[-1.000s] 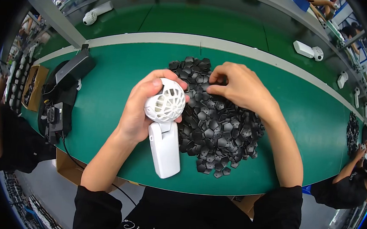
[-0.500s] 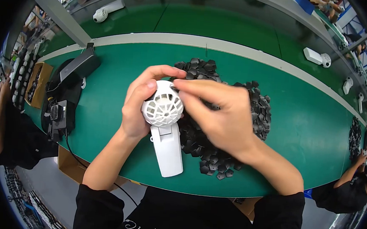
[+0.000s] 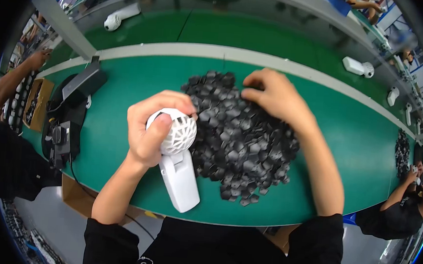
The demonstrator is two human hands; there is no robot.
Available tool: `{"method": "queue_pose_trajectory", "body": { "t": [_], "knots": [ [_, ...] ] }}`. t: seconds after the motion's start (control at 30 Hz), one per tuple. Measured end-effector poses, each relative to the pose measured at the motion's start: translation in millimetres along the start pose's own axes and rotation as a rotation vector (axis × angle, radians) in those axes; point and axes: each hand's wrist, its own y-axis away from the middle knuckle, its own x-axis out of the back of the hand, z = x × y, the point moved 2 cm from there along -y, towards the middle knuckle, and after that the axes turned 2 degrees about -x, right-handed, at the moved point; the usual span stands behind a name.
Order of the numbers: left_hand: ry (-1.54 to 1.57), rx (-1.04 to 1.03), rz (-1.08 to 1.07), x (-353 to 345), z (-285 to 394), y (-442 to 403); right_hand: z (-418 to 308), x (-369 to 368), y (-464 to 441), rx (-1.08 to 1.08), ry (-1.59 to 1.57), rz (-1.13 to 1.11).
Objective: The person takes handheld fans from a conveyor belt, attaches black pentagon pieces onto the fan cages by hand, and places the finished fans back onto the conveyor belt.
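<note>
My left hand (image 3: pixel 148 125) is wrapped round the ball-shaped head of a white handheld fan (image 3: pixel 181 181), thumb on the near side and fingers over the top. The head has an open lattice like a football, and the flat handle points down towards me. Beside it lies a heap of small black pentagon pieces (image 3: pixel 240 139). At the heap's back right edge is my right hand (image 3: pixel 273 94), fingers curved and thumb apart from them, slightly blurred. I see no piece between those fingertips.
On the left of the green table (image 3: pixel 108 139) stand a black device with a cable (image 3: pixel 64 134) and a cardboard box (image 3: pixel 39 105). Beyond the pale rail, a green conveyor (image 3: pixel 218 32) carries white fans (image 3: pixel 358 67). Co-workers sit at both sides.
My right hand has left the fan's head and moved away to the back of the heap. My left hand has shifted the fan slightly left and down, turning its head.
</note>
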Motion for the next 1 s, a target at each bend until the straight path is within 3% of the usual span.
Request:
{"method": "queue_pose_trajectory", "body": {
  "t": [0.03,0.1,0.13,0.17,0.23,0.27,0.33,0.37,0.43,0.47,0.57,0.83,1.0],
  "knots": [
    [0.026,0.001,0.008,2.1,-1.6,-1.3,-3.1,-5.1,2.4,0.067,0.189,0.081],
    [0.162,0.010,0.036,7.1,-4.1,-2.1,-12.2,-6.3,1.8,-0.005,0.131,-0.122],
    [0.278,0.081,0.070,5.7,-7.3,-3.4,-18.2,-2.0,1.6,-0.008,0.175,-0.095],
    [0.297,0.049,0.062,0.9,-6.1,-8.2,-22.5,-1.1,2.3,-0.046,0.110,-0.092],
    [0.668,0.273,0.194,-1.9,-6.7,-8.1,-24.8,6.0,0.0,-0.084,0.041,-0.095],
    [0.844,0.404,0.272,-1.9,-8.1,-2.6,-26.8,12.2,-3.8,-0.043,-0.002,0.016],
    [1.005,0.473,0.305,-6.2,-9.5,-1.0,-37.5,3.2,0.3,0.023,-0.134,0.178],
    [1.157,0.485,0.319,-6.7,-9.2,-2.8,-51.5,-2.4,3.2,0.038,-0.169,0.133],
    [1.305,0.524,0.339,-8.7,-12.5,-1.6,-79.7,0.6,6.7,-0.017,-0.559,0.239],
    [1.293,0.525,0.387,-8.5,-12.5,3.5,-90.7,-8.8,8.6,-0.015,-0.581,0.199],
    [1.412,0.518,0.478,-11.0,-12.3,0.3,-125.7,-15.5,16.2,0.592,-0.245,0.538],
    [1.414,0.474,0.477,-7.8,-13.5,2.4,-118.2,-34.9,16.0,0.827,-0.269,0.596],
    [1.325,0.423,0.426,-3.3,-12.0,4.7,-119.6,-40.6,18.8,0.824,-0.286,0.581]
  ]
}}
